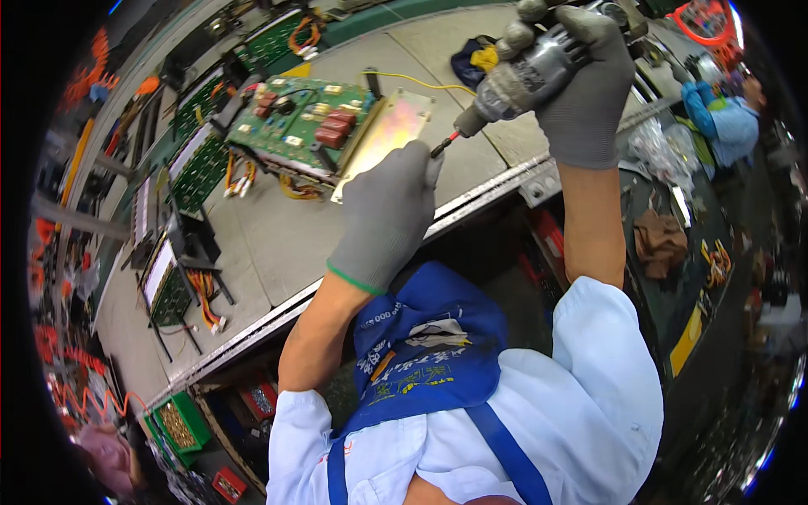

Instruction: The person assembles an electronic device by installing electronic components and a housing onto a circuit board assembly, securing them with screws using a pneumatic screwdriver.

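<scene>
My right hand [596, 84], in a grey knit glove, grips a grey power screwdriver [526, 80] above the bench. Its bit [446, 143], dark with a red band, points down and left. At the tip of that bit, my gloved left hand [389, 206] is closed, its fingers curled and turned away. What those fingers hold is hidden. Just beyond the left hand lies a shiny metal plate [391, 130], partly covered by it. Along the plate's left side sits a green circuit board [299, 122] with dark red components and wires hanging beneath.
More circuit boards [202, 172] stand in black frames on the left of the grey bench [278, 244]. A yellow wire [421, 82] crosses the bench. Below left is a green bin [179, 423] of small parts. Clear plastic bags [661, 151] lie at right, and another person [728, 122] works beyond.
</scene>
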Tool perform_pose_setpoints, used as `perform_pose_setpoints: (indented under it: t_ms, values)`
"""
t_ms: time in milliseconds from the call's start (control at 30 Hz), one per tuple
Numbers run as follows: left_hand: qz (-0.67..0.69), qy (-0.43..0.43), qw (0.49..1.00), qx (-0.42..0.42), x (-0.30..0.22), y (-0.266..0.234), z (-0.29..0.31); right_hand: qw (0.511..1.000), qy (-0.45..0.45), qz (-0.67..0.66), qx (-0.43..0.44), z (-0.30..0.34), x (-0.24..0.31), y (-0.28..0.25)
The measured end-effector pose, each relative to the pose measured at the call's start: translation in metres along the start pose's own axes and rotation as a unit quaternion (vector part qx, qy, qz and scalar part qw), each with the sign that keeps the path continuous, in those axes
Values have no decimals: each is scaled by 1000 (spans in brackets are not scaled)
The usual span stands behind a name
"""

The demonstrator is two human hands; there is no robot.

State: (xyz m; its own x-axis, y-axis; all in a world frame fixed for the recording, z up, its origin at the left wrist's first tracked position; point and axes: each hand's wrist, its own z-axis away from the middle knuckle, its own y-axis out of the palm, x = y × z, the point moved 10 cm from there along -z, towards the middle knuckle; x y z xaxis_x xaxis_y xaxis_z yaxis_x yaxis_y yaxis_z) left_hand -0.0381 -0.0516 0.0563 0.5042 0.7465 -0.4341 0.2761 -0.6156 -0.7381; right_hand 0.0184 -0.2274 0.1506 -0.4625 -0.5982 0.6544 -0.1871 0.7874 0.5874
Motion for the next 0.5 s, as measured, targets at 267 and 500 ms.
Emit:
perform_pose_setpoints:
  t_ms: [267, 500]
  values:
    - [531, -323, 764, 172, 38, 22, 91, 910, 116, 374, -136, 45, 29, -169]
    - [678, -478, 551, 94, 102, 84, 181, 733, 161, 638, -172, 99, -32, -334]
